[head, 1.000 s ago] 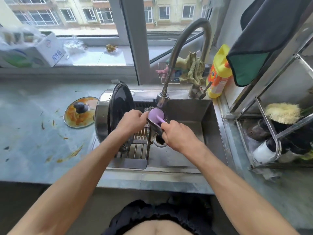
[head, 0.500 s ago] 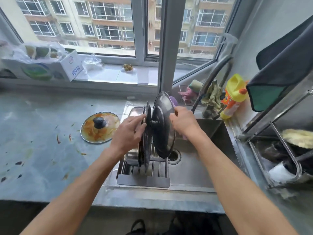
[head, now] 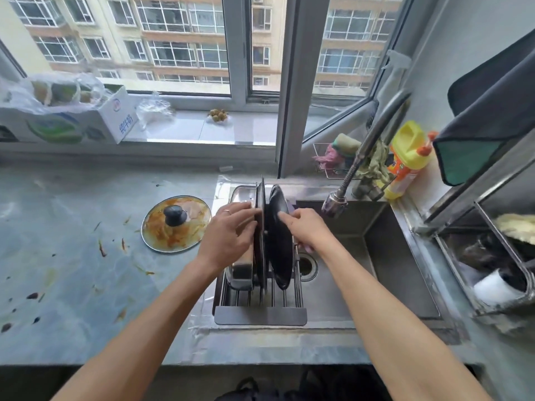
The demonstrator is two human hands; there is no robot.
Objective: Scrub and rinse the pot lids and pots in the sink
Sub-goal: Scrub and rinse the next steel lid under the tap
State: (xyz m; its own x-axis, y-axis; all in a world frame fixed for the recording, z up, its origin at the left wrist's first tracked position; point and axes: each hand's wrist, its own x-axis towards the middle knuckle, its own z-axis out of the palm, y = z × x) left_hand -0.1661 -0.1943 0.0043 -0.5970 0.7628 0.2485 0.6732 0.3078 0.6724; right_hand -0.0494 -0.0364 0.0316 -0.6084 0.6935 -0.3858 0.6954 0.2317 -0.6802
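Over the sink (head: pixel 385 264) now, both hands are on the upright pieces in the drying rack (head: pixel 260 308), which sits across the sink's left end. The left hand (head: pixel 228 238) lies flat with fingers stretched out, pressing against the thin dark lid (head: pixel 262 227) that stands on edge, and just behind that hand is a steel pot (head: pixel 241 269) tipped on its side in the rack. The right hand (head: pixel 307 230) curls around the far edge of the second dark lid (head: pixel 279 250), forefinger extended onto its face, the other fingers wrapped behind the rim. That lid stands upright too, just right of the first, its lower edge between the rack bars. Beside it in the sink floor is the drain (head: pixel 308 266). The faucet head (head: pixel 334 202) hangs above the sink's back edge, with a yellow detergent bottle (head: pixel 406 157) near its base. Left of the sink, on the countertop (head: pixel 72 227), a glass lid (head: pixel 176 224) lies flat, knob up, smeared with orange residue.
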